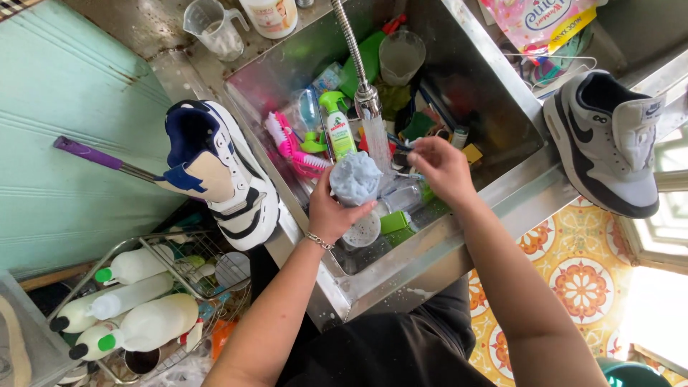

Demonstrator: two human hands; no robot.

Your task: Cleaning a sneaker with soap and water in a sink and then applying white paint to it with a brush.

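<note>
My left hand point(331, 208) has its grip closed around a soft, crumpled grey-blue cloth point(355, 178), held up over the steel sink point(502, 107) just beside the thin stream of water falling from the ribbed, flexible metal tap point(357, 64). My right hand point(443, 166) hovers close to the cloth on the other side of the stream, fingers pinched together; whether they grasp anything I cannot tell. The basin below me is crowded: a pink brush point(290, 147) with white bristles, a green-capped spray bottle point(337, 125), a clear plastic cup point(400, 56), green sponges and other small bits lie packed around the tap, so there is little bare steel under my hands. A round clear lid point(362, 231) sits just under my left wrist. On the sink's left rim stands a white and navy sneaker point(218, 172), tilted with its opening up, and a purple-handled stick point(100, 156) pokes out behind it. On the right rim rests a grey, white and black sneaker point(609, 143). A clear measuring jug point(213, 27) stands on the wet worktop behind the basin. Down at my left, a wire rack point(165, 247) holds white plastic bottles point(147, 322) with green and black caps. The floor at my right has orange patterned tiles point(580, 279).
</note>
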